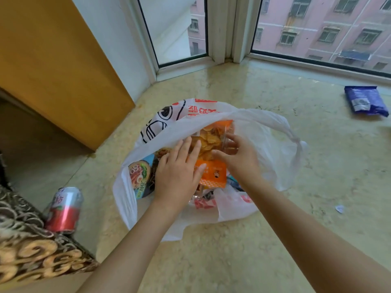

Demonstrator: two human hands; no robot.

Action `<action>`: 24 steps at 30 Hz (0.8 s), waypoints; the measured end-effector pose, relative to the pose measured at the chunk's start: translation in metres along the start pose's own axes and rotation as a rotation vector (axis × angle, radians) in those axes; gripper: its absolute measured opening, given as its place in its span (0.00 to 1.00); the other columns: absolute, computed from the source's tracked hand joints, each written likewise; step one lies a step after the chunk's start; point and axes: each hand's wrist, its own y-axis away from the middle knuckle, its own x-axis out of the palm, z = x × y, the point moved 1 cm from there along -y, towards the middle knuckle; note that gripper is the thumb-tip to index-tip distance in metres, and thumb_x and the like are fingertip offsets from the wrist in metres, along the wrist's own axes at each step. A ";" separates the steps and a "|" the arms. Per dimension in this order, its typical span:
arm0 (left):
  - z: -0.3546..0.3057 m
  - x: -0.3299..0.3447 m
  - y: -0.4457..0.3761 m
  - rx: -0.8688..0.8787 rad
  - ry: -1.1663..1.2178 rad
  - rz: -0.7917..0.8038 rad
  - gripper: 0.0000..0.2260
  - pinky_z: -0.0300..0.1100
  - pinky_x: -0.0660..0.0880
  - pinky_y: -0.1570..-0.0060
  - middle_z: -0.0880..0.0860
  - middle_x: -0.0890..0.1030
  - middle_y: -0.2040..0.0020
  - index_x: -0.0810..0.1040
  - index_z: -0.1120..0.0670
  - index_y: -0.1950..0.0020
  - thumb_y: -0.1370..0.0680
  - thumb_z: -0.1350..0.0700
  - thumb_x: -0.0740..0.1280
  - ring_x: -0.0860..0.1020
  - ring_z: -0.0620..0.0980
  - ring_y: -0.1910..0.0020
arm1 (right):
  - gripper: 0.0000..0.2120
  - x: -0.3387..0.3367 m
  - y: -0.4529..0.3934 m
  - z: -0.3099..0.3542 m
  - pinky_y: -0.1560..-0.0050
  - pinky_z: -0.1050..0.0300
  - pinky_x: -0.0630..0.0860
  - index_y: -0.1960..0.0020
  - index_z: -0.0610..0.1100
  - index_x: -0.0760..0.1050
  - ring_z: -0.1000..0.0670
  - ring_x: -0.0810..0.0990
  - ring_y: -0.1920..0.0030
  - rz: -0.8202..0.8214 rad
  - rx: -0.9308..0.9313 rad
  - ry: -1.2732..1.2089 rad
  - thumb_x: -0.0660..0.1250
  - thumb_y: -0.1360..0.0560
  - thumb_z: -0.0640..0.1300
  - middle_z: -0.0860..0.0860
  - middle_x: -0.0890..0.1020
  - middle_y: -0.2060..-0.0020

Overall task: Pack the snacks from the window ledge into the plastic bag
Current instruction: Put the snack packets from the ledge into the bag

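A white plastic bag (268, 132) with red and black print lies open on the marble window ledge (317, 187). Inside it lies an orange pack of crisps (213, 174) with a clear window, beside a noodle packet (139, 176) and other wrappers. My left hand (177, 174) rests flat on the crisp pack with straight fingers. My right hand (237, 155) holds the pack's right side, thumb and fingers curled around it. A blue snack packet (365, 100) lies on the ledge at the far right, apart from the bag.
A red and silver drink can (64, 210) stands at the ledge's left edge next to a patterned cushion (31, 250). A yellow wooden panel (53, 66) rises at the left. Window frames (222, 39) close the back. A paper scrap (339, 208) lies to the right.
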 end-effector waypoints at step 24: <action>-0.288 0.008 -0.004 0.497 0.189 -0.009 0.25 0.49 0.73 0.43 0.52 0.71 0.29 0.69 0.52 0.27 0.23 0.44 0.57 0.68 0.50 0.31 | 0.26 -0.277 0.129 -0.149 0.39 0.45 0.74 0.28 0.44 0.68 0.42 0.73 0.33 -0.252 -0.241 0.998 0.55 0.23 0.54 0.45 0.72 0.30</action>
